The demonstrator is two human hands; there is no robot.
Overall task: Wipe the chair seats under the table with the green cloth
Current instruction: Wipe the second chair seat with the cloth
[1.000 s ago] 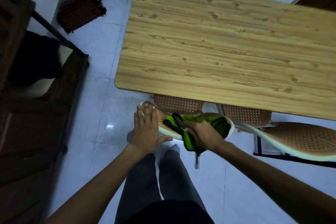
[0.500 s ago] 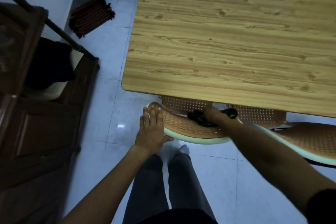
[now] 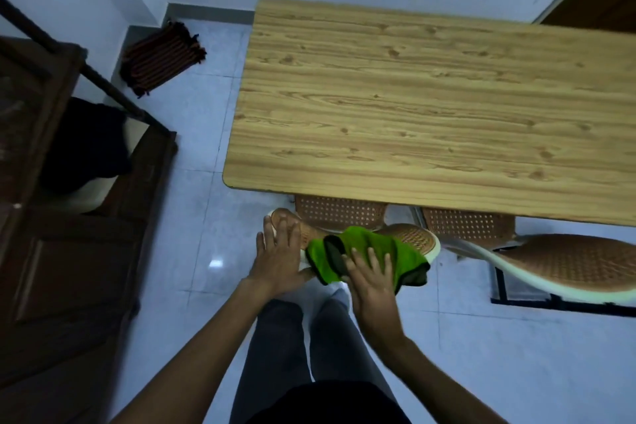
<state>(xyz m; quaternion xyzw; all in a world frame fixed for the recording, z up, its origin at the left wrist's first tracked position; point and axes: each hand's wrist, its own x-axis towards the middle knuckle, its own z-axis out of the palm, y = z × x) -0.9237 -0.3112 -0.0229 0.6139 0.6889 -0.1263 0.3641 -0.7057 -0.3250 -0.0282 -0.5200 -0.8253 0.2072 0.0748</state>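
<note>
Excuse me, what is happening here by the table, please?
A person is wiping a chair that is pushed under the wooden table. The right hand lies flat, fingers spread, on the green cloth, which is spread over the chair back. The left hand rests open on the left end of that chair back. The perforated seat shows beyond it, under the table edge. A second chair stands to the right, not touched by either hand.

Wood-grain table – matt; perforated plastic chair seat; soft green cloth; glossy floor tiles.
</note>
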